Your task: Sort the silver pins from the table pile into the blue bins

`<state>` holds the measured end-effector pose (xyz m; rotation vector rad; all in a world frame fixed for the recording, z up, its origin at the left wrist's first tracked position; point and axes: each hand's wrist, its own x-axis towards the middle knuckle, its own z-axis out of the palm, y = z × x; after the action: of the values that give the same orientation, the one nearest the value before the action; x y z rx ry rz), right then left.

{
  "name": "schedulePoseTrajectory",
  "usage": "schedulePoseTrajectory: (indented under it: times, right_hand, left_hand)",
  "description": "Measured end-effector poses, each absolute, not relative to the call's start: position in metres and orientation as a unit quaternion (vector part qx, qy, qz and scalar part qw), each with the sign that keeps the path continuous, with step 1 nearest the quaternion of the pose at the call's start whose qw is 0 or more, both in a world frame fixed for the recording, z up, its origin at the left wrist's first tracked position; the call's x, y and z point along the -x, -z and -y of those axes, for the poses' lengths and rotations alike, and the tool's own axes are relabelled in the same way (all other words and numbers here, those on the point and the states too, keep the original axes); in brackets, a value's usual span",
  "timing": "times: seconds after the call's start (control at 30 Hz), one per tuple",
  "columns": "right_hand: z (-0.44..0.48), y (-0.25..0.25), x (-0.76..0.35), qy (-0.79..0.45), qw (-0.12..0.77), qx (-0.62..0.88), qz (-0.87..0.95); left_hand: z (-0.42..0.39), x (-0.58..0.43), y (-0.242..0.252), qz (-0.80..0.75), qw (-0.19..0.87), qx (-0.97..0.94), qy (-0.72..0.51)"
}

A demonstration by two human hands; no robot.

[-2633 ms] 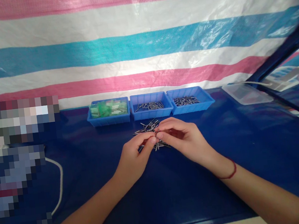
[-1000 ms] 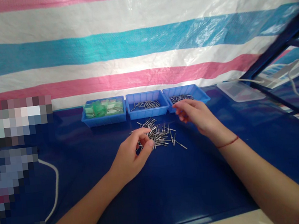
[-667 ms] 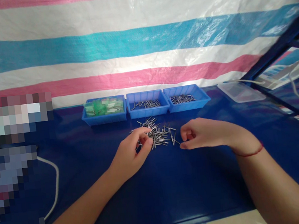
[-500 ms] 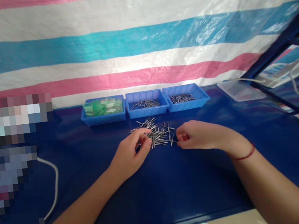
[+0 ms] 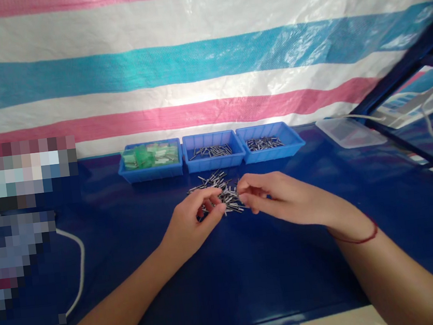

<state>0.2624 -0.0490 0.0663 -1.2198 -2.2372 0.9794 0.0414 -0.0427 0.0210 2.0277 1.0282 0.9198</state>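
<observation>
A loose pile of slim metal pieces that look like blind rivets (image 5: 231,198) lies on the blue table. Resting at the pile's left and near side is my left hand (image 5: 191,212); its fingers are curved, with a gap between thumb and forefinger. My right hand (image 5: 269,195) is at the pile's right edge, thumb and forefinger pinched together. Whatever is in that pinch is hidden or too small to name. Behind the pile, a middle blue bin (image 5: 216,161) and a right blue bin (image 5: 273,152) hold similar metal pieces.
A left blue bin (image 5: 151,174) holds green and clear small packets. At the back right lies a translucent plastic lid or tray (image 5: 349,132), near a dark metal frame (image 5: 398,76). A white cable (image 5: 82,256) runs along the left. Striped sheeting (image 5: 189,61) hangs behind.
My right hand has moved left to the pile's right edge, over the few pieces lying apart there. My left hand has shifted very slightly right.
</observation>
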Motion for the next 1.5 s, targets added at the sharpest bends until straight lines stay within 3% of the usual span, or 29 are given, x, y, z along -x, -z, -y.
schedulePoseTrajectory:
  times: [0.43, 0.9, 1.37, 1.5]
  right_hand:
    - [0.051, -0.046, -0.235, -0.358, 0.264, 0.381, 0.811]
    - [0.045, -0.04, -0.236, -0.293, 0.396, 0.409, 0.768]
    - [0.053, -0.047, -0.232, -0.294, 0.417, 0.393, 0.765]
    - [0.041, -0.041, -0.238, -0.311, 0.461, 0.457, 0.694]
  left_hand:
    - [0.043, -0.039, -0.018, -0.414, 0.36, -0.727, -0.413]
    - [0.041, -0.039, -0.022, -0.402, 0.272, -0.752, -0.446]
    - [0.041, -0.04, -0.019, -0.372, 0.305, -0.76, -0.437]
    - [0.04, -0.039, -0.016, -0.389, 0.323, -0.734, -0.454]
